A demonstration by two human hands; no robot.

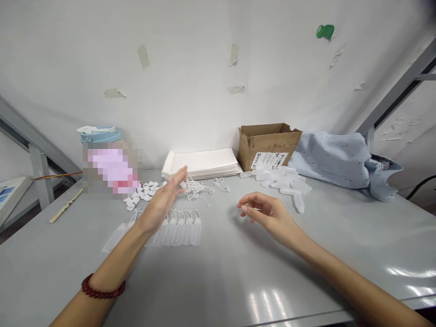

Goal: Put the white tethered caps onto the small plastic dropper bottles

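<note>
My left hand (162, 200) reaches over the table with its fingers stretched out, right by a loose heap of white cords (195, 187). Just left of it lie small white caps (146, 190). Below the hand and forearm is a row of clear plastic tubes (180, 232) with white cord loops at their tops; my forearm hides part of the row. My right hand (265, 211) hovers above the table, thumb and fingers pinched on a thin white piece, mostly hidden. Behind it is a pile of clear plastic tubes (279, 179) without cords.
A stack of white paper sheets or envelopes (204, 163) and a cardboard box (269, 145) stand against the wall. Light blue cloth (334, 159) lies at the right. At the left are a blue-lidded container (102, 136), partly blurred out, and a wooden stick (66, 205).
</note>
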